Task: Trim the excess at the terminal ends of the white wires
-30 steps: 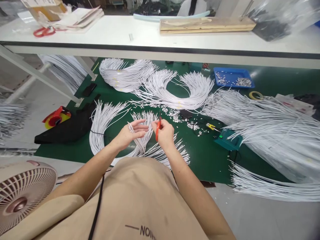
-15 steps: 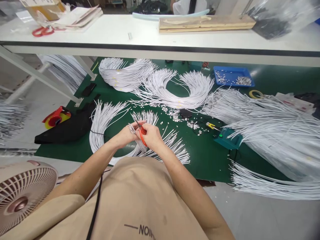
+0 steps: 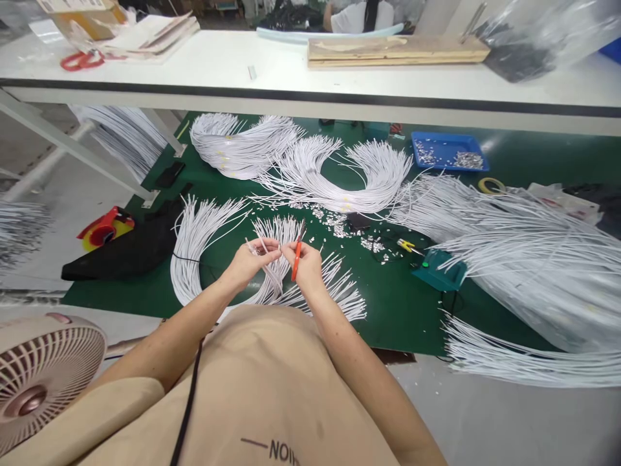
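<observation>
My left hand [image 3: 252, 260] is closed on white wires [image 3: 251, 247], with a few ends standing up past its fingers. My right hand [image 3: 308, 266] grips red-handled scissors [image 3: 296, 260], whose dark blades point away from me. The fingertips of both hands meet, and what is pinched between them is too small to make out. Right behind the hands, a fan of wire ends [image 3: 276, 228] spreads up from a curved bundle of white wires [image 3: 187, 275]. More loose wire ends [image 3: 347, 291] splay out to the right of my right hand.
Small metal pieces [image 3: 334, 223] lie scattered past the hands. A blue tray [image 3: 449, 165] holds more of them. Large wire bundles [image 3: 359, 200] cover the back and right. A teal device [image 3: 441, 268], a tape dispenser [image 3: 104, 228], a fan [image 3: 48, 375] and a white shelf [image 3: 194, 71] surround the workspace.
My right hand has shifted right, and the scissors have swung from pointing left across the left hand to pointing away from me. The left fingers show more clearly around the wires.
</observation>
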`<act>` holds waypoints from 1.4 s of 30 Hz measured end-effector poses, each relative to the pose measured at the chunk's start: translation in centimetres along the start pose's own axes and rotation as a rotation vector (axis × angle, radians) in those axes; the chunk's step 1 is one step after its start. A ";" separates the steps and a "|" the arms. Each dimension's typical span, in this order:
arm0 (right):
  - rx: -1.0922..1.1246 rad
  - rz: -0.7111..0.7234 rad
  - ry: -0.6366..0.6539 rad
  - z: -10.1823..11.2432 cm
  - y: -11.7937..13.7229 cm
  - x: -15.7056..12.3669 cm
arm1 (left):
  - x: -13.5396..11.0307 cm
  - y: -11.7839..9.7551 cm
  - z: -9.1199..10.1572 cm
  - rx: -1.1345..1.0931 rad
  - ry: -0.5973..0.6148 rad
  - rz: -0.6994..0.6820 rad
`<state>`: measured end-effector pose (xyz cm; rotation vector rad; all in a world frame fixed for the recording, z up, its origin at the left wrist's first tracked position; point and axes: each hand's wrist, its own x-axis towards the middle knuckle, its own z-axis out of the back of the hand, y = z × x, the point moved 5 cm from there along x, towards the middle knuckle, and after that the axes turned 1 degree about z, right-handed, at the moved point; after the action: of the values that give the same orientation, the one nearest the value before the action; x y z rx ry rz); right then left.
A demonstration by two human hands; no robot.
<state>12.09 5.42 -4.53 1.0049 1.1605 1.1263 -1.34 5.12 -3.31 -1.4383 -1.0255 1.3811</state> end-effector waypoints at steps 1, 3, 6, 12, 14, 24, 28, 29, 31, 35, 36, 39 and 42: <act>0.006 0.004 0.001 -0.1 0.0 -0.1 | 0.1 0.0 -0.1 0.005 -0.005 -0.013; -0.006 0.020 0.011 -0.1 0.2 -0.1 | 0.1 0.1 -0.3 0.002 -0.012 -0.022; -0.101 0.076 0.050 0.4 0.8 0.0 | -0.1 0.1 -0.6 -0.048 -0.006 -0.022; -0.621 0.155 0.169 2.2 1.3 0.3 | -0.5 -0.2 -0.4 0.005 -0.023 0.018; -0.825 0.210 0.180 2.5 1.5 0.3 | -0.6 -0.4 -0.3 0.040 -0.032 0.033; -1.122 0.341 0.232 2.0 2.6 -0.1 | -0.6 -0.6 -0.1 0.042 -0.023 0.021; -1.141 0.317 0.233 1.9 2.9 -0.4 | -0.5 -0.6 0.1 0.040 -0.032 0.029; -1.138 0.310 0.234 1.9 3.0 -0.4 | -0.5 -0.6 0.1 0.040 -0.033 0.030; -1.136 0.296 0.238 1.9 3.1 -0.5 | -0.5 -0.7 0.1 0.042 -0.030 0.032; -1.135 0.297 0.230 1.9 3.1 -0.6 | -0.5 -0.7 0.2 0.045 -0.017 0.025; -1.135 0.303 0.226 1.9 3.1 -0.7 | -0.5 -0.7 0.2 0.046 -0.013 0.023; -1.140 0.303 0.217 1.9 2.9 -0.7 | -0.6 -0.6 0.3 0.054 -0.009 0.015; -1.130 0.283 0.231 1.8 2.7 -0.8 | -0.6 -0.4 0.4 0.055 -0.021 0.020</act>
<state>13.51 4.99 -1.53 0.1422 0.3742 1.8329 -1.77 4.72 -2.80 -1.3999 -0.9813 1.4303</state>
